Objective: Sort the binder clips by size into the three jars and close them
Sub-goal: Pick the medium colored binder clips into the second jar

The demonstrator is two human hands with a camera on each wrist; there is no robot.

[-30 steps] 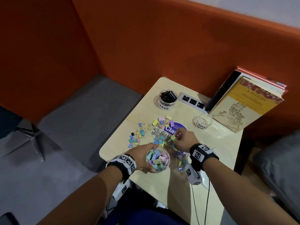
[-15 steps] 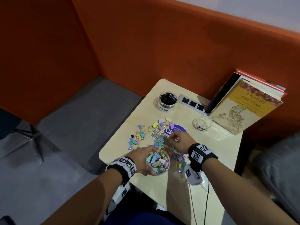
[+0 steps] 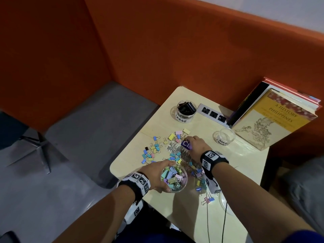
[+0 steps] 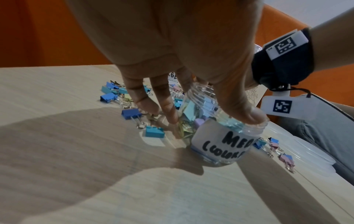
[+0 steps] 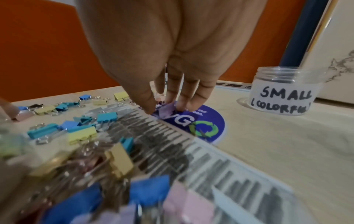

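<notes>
My left hand point(image 3: 158, 174) grips the rim of the open clear jar marked medium point(image 3: 174, 179), which stands at the table's front, over half full of pastel clips; thumb and fingers clasp its mouth point(image 4: 220, 133). My right hand point(image 3: 196, 144) reaches forward over the blue round sticker point(image 5: 203, 124) and pinches a lilac binder clip point(image 5: 166, 111) between thumb and fingertips. Loose coloured clips point(image 3: 154, 149) lie scattered left of it and beside the medium jar. The small jar point(image 3: 224, 136) stands open, no clips showing in it, at the right. The large jar point(image 3: 185, 111) holds black clips at the back.
Books point(image 3: 273, 118) lean against the orange partition at the back right, with a power strip point(image 3: 213, 114) beside them. A barcode-printed strip point(image 5: 191, 151) lies under my right wrist. Clear lids point(image 4: 306, 153) sit by the front right edge. The table's left edge drops to grey floor.
My right hand has moved forward, away from the medium jar, onto the blue sticker and closed on a lilac clip. My left hand keeps hold of the jar.
</notes>
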